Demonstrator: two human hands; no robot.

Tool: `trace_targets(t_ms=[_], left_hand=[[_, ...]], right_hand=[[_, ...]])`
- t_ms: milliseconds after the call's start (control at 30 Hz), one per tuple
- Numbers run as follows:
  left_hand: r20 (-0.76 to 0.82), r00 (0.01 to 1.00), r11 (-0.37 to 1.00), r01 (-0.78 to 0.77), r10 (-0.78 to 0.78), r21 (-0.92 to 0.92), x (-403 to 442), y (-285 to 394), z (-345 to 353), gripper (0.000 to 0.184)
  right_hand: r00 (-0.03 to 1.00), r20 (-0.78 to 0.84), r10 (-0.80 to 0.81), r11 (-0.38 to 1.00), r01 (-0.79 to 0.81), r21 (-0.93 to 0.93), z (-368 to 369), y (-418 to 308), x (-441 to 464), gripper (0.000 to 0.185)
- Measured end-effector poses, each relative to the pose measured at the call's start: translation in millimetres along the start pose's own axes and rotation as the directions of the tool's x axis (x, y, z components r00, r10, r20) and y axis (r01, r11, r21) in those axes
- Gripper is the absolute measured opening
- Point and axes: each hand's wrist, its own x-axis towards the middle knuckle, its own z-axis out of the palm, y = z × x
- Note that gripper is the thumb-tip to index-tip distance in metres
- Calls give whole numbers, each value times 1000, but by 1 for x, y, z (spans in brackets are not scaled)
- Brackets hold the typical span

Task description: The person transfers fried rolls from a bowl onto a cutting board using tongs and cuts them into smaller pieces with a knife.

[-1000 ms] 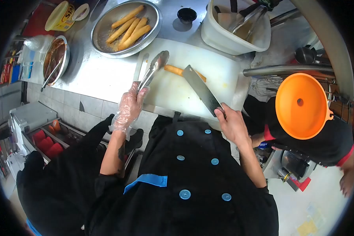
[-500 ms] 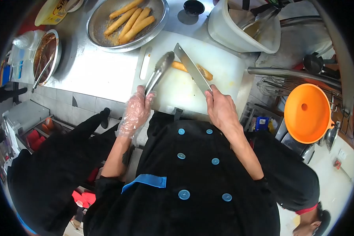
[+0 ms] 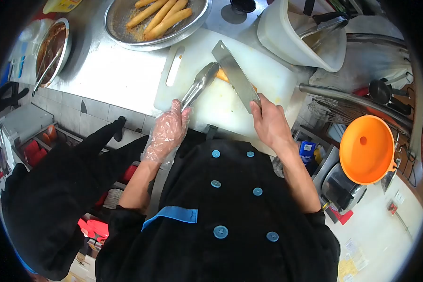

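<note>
Tongs nearer, roll beyond left grip.

sauce bowl far l., whisk r.

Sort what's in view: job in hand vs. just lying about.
Job in hand:
- Cleaver, in the right hand
- Tongs, in the gloved left hand
- Fried roll, partly hidden by the blade
- Cutting board
- Spare rolls, probably same batch

Apparently just lying about:
- Black cup
- Sauce bowl
- White utensil tub
- Whisk
- Black pan
</note>
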Motion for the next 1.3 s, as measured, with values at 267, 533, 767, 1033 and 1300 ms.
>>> trace_targets(t_ms=[267,533,767,1033,1300], left_hand=[[-29,1000,997,-3,6,81,-1,-2,1,48],[24,998,998,56,-57,43,1,1,-5,52],[47,998,998,38,-40,57,1,-4,0,50],[-10,1000,999,30,-30,39,3,1,2,38],[-167,983,951,22,-76,-307,-5,-13,-2,36]], right_hand=[[998,62,-2,1000,2,11,-12,-3,11,29],[994,105,0,1000,2,-21,-4,-7,25,31],[999,33,10,999,-8,-54,35,-1,45,31],[999,-19,-34,994,32,-106,37,10,31,29],[996,-46,-80,996,81,24,14,32,-5,25]])
